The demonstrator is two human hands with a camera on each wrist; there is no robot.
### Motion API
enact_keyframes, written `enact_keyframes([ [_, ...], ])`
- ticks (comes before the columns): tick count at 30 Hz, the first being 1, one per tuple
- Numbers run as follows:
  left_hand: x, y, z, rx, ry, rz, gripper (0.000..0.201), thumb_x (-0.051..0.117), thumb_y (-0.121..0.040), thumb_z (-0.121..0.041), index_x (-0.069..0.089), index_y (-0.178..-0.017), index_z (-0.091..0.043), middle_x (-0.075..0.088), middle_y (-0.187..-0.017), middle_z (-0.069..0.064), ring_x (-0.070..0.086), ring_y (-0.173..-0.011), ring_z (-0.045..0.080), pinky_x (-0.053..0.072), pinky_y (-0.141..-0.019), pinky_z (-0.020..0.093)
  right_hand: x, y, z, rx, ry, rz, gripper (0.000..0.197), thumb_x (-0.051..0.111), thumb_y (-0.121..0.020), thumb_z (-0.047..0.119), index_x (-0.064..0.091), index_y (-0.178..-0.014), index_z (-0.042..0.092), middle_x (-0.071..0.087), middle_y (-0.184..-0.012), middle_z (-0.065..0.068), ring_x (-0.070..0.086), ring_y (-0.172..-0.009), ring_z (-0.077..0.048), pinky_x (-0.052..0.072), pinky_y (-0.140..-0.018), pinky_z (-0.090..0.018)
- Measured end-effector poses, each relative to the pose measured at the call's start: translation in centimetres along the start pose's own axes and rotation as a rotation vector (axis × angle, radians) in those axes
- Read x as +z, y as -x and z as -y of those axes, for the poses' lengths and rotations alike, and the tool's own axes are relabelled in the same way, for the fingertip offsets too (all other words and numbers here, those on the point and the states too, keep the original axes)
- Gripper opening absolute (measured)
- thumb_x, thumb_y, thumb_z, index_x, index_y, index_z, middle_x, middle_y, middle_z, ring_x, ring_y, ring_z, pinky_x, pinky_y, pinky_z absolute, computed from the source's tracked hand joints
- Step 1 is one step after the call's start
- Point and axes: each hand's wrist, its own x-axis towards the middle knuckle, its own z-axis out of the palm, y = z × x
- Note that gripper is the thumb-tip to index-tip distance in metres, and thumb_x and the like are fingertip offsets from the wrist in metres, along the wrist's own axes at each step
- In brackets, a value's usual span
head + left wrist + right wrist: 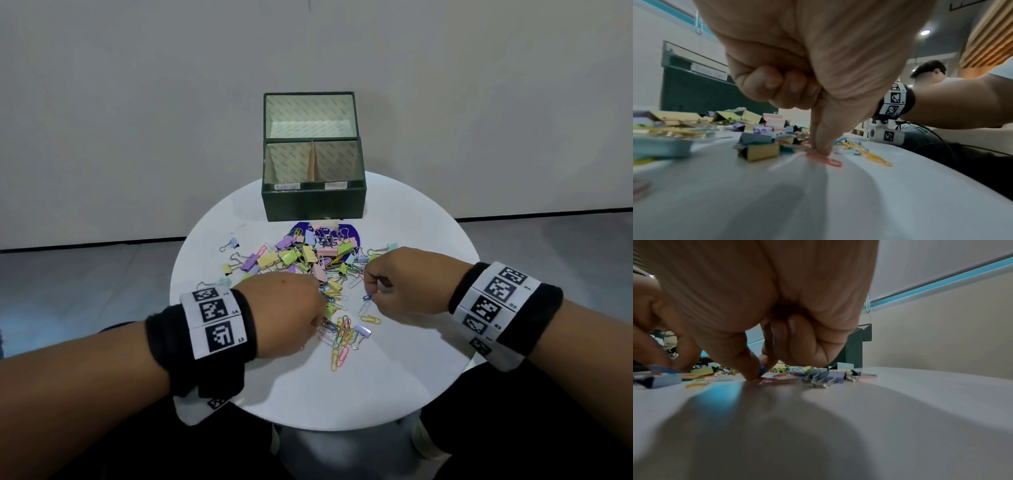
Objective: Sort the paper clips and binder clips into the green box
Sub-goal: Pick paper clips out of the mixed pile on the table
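A green box [313, 205] with two labelled front compartments and one back compartment stands at the table's far side. In front of it lies a heap of pastel binder clips [301, 253], with coloured paper clips [342, 335] strewn nearer me. My left hand [320, 318] reaches down into the paper clips. In the left wrist view its thumb and forefinger tips [821, 151] pinch the end of an orange paper clip [830, 160] that lies on the table, and the other fingers are curled. My right hand [371, 298] pinches a blue paper clip [367, 297] between thumb and forefinger [760, 371], low over the table.
The round white table [411, 377] has bare surface along its near edge and on both sides of the heap. A purple sticker [352, 236] lies under the heap. The wall rises right behind the box. Another person [929, 71] sits beyond the table.
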Motion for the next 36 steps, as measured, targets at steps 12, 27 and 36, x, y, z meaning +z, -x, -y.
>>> enact_keyframes([
  [12, -2.2, -0.6, 4.2, -0.068, 0.376, -0.109, 0.01, 0.059, -0.089, -0.032, 0.066, -0.084, -0.026, 0.058, -0.081, -0.019, 0.054, -0.074, -0.005, 0.041, -0.068, 0.016, -6.7, -7.0, 0.1, 0.002, -0.165, -0.326, 0.015, 0.058, -0.092, 0.018, 0.053, -0.079, 0.025, 0.058, -0.075, 0.005, 0.052, -0.068, -0.013, 0.038, -0.062, -0.024],
  [27, -10.6, -12.8, 9.5, -0.535, 1.009, -0.412, 0.032, 0.058, -0.094, -0.026, 0.067, -0.108, 0.001, 0.063, -0.085, 0.014, 0.057, -0.075, 0.025, 0.055, -0.075, 0.038, -11.3, -9.0, -1.5, 0.052, -0.128, -0.453, 0.027, 0.061, -0.09, 0.007, 0.062, -0.098, 0.032, 0.065, -0.109, 0.009, 0.065, -0.099, -0.011, 0.046, -0.08, -0.023],
  [36, -10.7, -14.6, 9.2, -0.449, 1.51, -0.304, 0.031, 0.061, -0.095, -0.018, 0.056, -0.124, -0.006, 0.061, -0.126, 0.012, 0.063, -0.112, 0.025, 0.055, -0.094, 0.043, -6.1, -1.6, -0.1, -0.003, 0.081, -0.049, 0.027, 0.046, -0.084, 0.002, 0.06, -0.083, 0.025, 0.066, -0.086, 0.007, 0.059, -0.081, -0.018, 0.052, -0.074, -0.034],
])
